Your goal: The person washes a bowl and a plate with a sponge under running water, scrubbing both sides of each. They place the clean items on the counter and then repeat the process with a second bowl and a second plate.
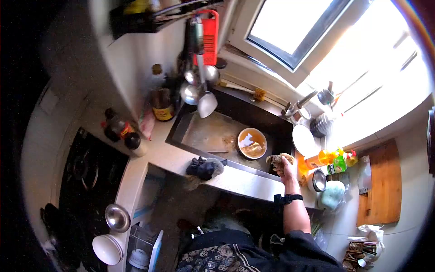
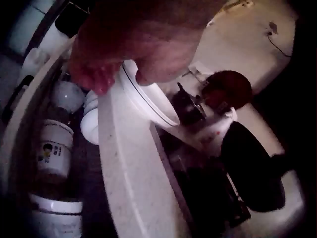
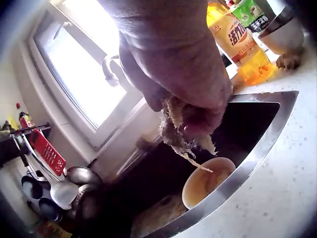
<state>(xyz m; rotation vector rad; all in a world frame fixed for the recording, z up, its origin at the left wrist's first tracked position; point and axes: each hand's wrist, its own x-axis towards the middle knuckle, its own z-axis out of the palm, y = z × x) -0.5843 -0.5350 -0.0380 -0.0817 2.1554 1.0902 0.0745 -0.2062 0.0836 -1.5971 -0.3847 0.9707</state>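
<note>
In the head view my right hand point(image 1: 288, 168) grips a frayed tan loofah point(image 1: 277, 163) at the sink's right end. Loose strands of the loofah point(image 3: 181, 139) hang under my curled fingers in the right wrist view. Just below them, a white-rimmed bowl point(image 1: 252, 143) stands in the dark sink point(image 1: 195, 129), with amber liquid and pale pieces inside. My left hand point(image 2: 143, 44) shows only in the left wrist view. It pinches the rim of a white bowl point(image 2: 148, 101) over the counter edge, thumb on the inner side.
A dark cloth point(image 1: 204, 167) lies on the front ledge. Right of the sink stand a white plate point(image 1: 303, 139), an orange soap bottle point(image 1: 321, 157) and a steel bowl point(image 1: 318, 180). Ladles point(image 1: 190, 93) hang at the back. A stove point(image 1: 88, 172) lies left, near stacked bowls point(image 1: 107, 249).
</note>
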